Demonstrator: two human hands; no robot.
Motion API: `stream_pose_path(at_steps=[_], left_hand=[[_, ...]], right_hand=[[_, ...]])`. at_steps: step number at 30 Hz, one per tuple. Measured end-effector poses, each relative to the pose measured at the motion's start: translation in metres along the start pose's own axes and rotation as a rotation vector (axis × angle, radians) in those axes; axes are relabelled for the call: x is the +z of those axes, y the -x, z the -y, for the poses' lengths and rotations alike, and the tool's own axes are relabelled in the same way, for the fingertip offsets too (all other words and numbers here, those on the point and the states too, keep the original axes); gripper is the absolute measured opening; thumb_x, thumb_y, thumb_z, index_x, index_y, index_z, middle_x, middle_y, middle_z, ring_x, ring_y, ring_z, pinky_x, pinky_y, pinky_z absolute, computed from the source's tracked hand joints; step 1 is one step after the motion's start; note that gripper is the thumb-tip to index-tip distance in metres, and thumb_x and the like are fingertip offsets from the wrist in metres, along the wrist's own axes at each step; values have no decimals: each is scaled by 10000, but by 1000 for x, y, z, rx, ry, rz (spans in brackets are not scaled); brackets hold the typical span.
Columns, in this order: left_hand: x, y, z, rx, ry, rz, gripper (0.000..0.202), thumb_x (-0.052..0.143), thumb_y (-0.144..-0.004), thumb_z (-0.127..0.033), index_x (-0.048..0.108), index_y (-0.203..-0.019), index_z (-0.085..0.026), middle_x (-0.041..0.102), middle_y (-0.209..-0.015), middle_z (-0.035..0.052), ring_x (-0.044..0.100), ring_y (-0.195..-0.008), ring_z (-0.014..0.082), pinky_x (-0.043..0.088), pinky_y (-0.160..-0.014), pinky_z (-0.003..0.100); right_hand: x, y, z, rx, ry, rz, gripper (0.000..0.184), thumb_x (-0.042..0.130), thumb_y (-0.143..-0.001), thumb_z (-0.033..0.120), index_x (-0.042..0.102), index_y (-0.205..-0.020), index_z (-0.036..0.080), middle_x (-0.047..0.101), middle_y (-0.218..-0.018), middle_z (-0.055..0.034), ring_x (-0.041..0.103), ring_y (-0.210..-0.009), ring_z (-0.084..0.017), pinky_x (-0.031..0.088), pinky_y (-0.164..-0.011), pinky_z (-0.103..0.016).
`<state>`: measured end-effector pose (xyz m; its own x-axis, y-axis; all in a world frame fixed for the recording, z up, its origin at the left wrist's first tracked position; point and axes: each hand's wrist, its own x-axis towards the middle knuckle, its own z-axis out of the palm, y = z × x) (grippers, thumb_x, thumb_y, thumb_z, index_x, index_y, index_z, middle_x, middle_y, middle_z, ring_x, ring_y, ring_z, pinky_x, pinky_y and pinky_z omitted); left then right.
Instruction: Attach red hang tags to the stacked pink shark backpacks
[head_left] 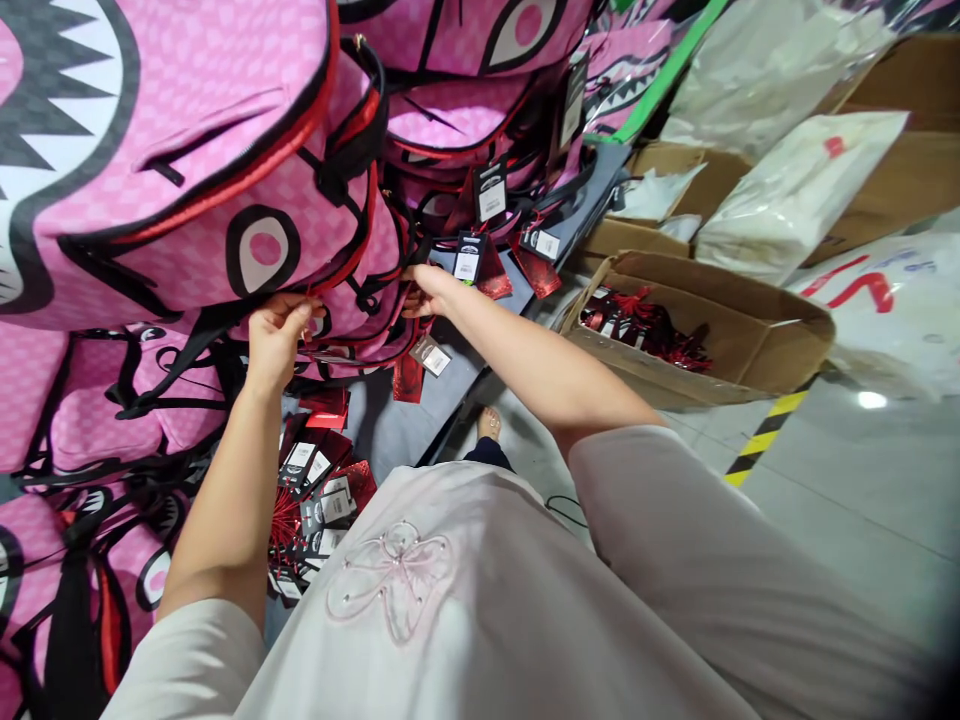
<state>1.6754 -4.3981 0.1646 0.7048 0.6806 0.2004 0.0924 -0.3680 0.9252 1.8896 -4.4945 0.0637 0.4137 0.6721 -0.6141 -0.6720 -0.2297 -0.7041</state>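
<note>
Pink backpacks with printed eyes and jagged teeth are stacked before me, a large backpack (187, 200) on top. My left hand (276, 335) is closed in a pinch by the printed eye, a thin red string at its fingertips. My right hand (429, 292) is curled at the edge of a lower pink backpack (379, 310), its fingers partly hidden against the fabric. Just below that hand hang a grey tag (431, 356) with a white label and a red card (407, 380). Black tags (469, 257) hang from neighbouring bags.
A pile of tags with red strings (319, 500) lies below my left hand on the grey table (390, 425). To the right, an open cardboard box (772, 340) holds more tags. White plastic bags (802, 190) and yellow-black floor tape (766, 437) are beyond.
</note>
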Motion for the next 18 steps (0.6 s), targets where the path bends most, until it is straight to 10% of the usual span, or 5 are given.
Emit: stream_pose_path(at_steps=[18], left_hand=[[-22,11,-31,-63,-19,141,385,809,-720,-500,679,-805,-148,747,-881,98,656,-657,133,407,-474,183]], right_hand=[[19,0,12,9,106,75,377,482,-921,474,628,-1089,171,675,-864,-77,662,-907,-291,554,-860,-601]])
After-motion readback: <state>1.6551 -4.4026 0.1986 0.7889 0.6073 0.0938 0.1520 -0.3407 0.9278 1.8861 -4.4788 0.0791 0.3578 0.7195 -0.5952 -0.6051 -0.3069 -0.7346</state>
